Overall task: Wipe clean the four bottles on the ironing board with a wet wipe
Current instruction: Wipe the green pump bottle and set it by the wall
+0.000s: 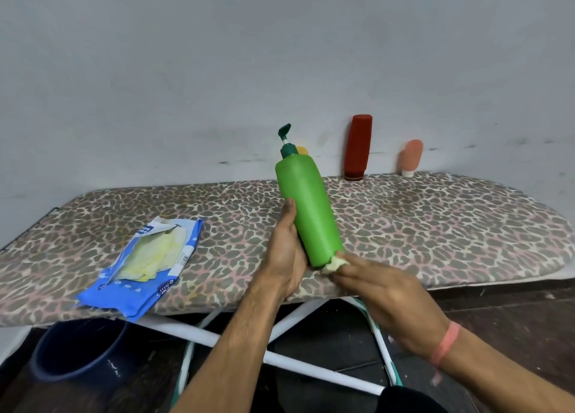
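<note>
Two hands are working on the green pump bottle (306, 208), which you are holding tilted above the near edge of the ironing board (435, 226). Your left hand (284, 250) is gripping the bottle's lower body from the left side, fingers wrapping behind it and thumb lying up along its side. Your right hand (385, 300) is pinching a crumpled pale wet wipe (334, 263) and pressing it against the bottle's bottom corner. A pink band (445, 342) is sitting on your right wrist.

No label or writing is showing on the green bottle. Behind it, a yellow bottle (302, 150) is peeking out, mostly hidden. To the right, a red bottle (357, 146) and a small peach bottle (411, 157) are standing cap-down at the board's far edge, against the wall, well apart from each other and bearing no readable text.

On the board's left part, a blue wipe pack (146, 266) is lying torn open with yellowish wipes showing; its print and barcode are too blurred to read. A dark blue bucket (77, 350) is standing on the floor under the board.
</note>
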